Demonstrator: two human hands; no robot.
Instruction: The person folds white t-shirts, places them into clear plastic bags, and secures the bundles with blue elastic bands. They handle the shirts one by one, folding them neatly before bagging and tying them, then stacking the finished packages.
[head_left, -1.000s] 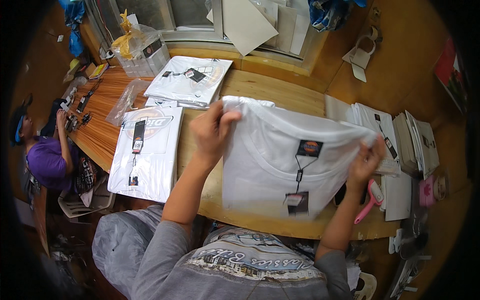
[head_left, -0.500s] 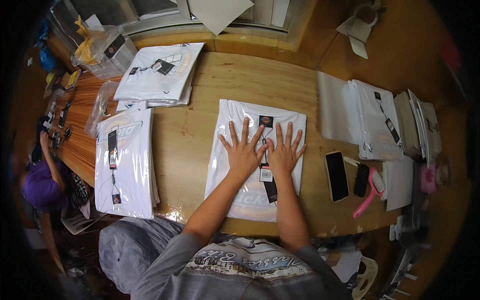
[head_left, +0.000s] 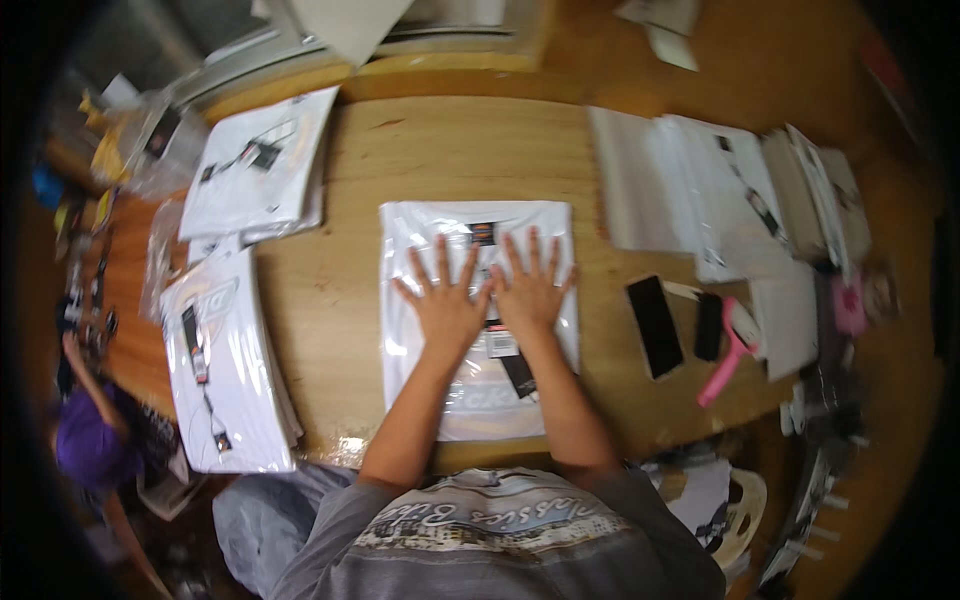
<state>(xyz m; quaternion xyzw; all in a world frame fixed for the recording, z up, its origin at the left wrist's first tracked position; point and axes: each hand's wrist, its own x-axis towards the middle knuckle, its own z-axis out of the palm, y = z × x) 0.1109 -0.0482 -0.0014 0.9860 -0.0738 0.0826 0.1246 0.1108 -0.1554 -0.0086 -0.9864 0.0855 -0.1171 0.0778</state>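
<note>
A folded white T-shirt in a clear, shiny plastic bag (head_left: 468,400) lies on the table in front of me. Both palms press on its upper half, fingers spread. My left hand (head_left: 448,303) covers the left of the middle, and my right hand (head_left: 527,298) rests beside it, the thumbs nearly meeting. A dark neck label (head_left: 482,234) shows above the fingertips. Below my hands, between the forearms, a black hang tag (head_left: 519,376) with a white sticker lies under the plastic. Part of the tag's cord is hidden by my hands.
Bagged white shirts form a stack (head_left: 225,370) at left and another stack (head_left: 255,165) behind it. On the right lie a phone (head_left: 655,327), a pink-handled tool (head_left: 727,365), a black object (head_left: 708,328) and more bagged shirts (head_left: 725,200). A person in a purple top (head_left: 95,435) is far left.
The whole view has shifted and turned slightly, with some blur. My hands stay flat on the bagged T-shirt, which now appears straighter and further left in the picture.
</note>
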